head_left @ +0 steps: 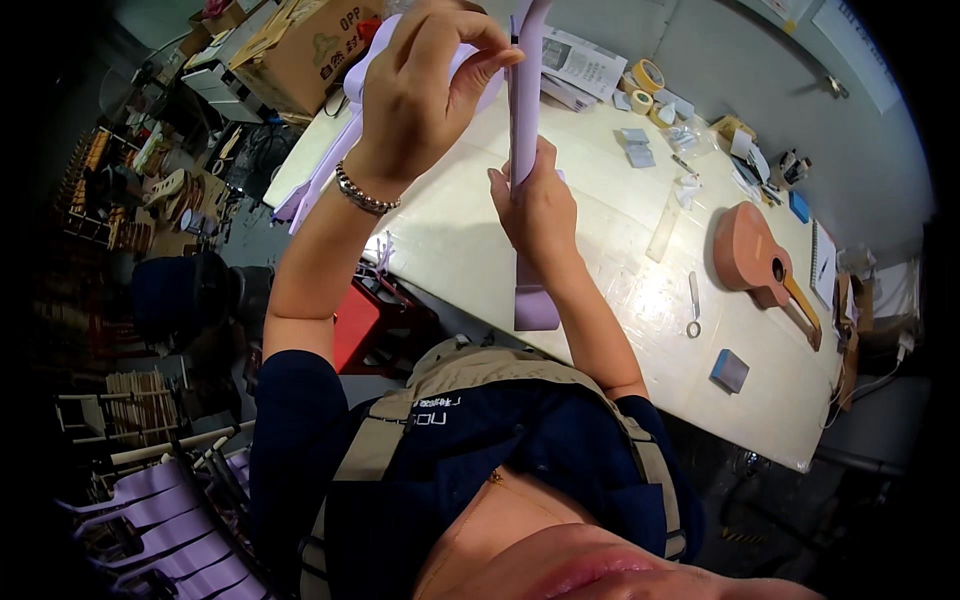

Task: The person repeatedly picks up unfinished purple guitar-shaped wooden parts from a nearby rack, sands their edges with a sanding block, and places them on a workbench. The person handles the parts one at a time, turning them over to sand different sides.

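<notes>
My right hand [543,210] is wrapped round a long lavender instrument piece [524,130], held upright and seen nearly edge-on over the near edge of the table. The top of this piece runs out of the picture, and its wider lower end hangs below my right hand. Raised at the upper left, my left hand [425,85] has thumb and forefinger pinched together against the piece's edge. A small dark bit shows at those fingertips, too small to name. Behind my left hand lies another lavender instrument [362,85], partly hidden, its long narrow part pointing toward me.
On the white table [610,195] lie a brown ukulele [742,250], a ring-ended tool [694,305], a grey-blue block [730,371] and tape rolls [648,75]. A cardboard box [300,55] stands far left, a red stool [365,325] below, several lavender instruments [175,530] lower left.
</notes>
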Tool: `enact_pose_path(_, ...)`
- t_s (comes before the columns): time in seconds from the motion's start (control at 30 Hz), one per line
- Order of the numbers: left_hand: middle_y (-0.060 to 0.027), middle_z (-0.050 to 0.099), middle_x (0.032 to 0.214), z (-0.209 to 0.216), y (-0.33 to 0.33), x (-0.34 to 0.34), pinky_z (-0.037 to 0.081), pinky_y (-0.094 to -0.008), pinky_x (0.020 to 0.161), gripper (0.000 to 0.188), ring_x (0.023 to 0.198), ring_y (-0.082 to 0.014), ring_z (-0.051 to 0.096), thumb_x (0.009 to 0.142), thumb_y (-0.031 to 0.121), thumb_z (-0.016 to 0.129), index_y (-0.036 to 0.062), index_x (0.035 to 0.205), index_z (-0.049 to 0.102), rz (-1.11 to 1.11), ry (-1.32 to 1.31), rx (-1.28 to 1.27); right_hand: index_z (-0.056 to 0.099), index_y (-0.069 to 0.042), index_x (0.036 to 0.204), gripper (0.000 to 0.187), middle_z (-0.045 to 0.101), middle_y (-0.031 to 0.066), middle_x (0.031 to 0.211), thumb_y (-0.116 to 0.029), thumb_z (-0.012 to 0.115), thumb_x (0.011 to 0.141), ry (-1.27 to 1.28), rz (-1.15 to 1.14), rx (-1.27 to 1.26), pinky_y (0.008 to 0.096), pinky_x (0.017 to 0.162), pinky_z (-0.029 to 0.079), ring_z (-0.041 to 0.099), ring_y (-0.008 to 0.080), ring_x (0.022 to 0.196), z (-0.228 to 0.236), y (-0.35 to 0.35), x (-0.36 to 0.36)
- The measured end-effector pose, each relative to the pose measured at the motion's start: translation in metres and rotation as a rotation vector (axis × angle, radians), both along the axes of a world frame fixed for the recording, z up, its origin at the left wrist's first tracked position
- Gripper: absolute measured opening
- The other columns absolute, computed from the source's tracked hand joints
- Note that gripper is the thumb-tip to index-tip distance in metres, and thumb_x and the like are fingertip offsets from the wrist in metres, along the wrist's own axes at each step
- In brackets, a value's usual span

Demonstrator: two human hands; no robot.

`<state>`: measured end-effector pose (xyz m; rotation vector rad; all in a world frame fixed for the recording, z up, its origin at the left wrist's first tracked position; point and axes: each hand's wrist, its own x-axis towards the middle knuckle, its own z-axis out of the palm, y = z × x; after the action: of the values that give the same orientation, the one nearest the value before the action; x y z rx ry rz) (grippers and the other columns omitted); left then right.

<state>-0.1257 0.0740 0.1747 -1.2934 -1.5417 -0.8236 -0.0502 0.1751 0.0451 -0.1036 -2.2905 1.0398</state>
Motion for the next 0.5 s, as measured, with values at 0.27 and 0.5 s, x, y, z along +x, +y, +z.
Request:
enact_pose_path(0.27,-0.0043,0.06,0.074,-0.012,0.007,-0.009,0.045,-0.0276,0.055,0.012,0.064,-0.0186,0.058,0.072,0.011,0.07,0.0049,0.079,0.063,0.168,0.292,0.14,0.034,0.004,0.118,0.062,0.057,0.0187,0.08,-0.048,0.044,0.086,0.013,0.171,-0.113,0.042,0.058,0.041,0.055,0.037,0.065,-0.002,0.008,0.002)
enact_pose_path(0.5,0.0011,0.059,0.072,-0.046,-0.016,0.004,0.05,-0.0293,0.069,0.008,0.063,-0.0149,0.056,0.073,0.016,0.067,0.011,0.072,0.061,0.143,0.247,0.118,0.031,-0.001,0.12,0.073,0.059,0.0116,0.077,-0.062,0.008,0.086,0.01,0.136,-0.092,0.0356,0.063,0.045,0.059,0.0303,0.068,-0.004,0.033,-0.027)
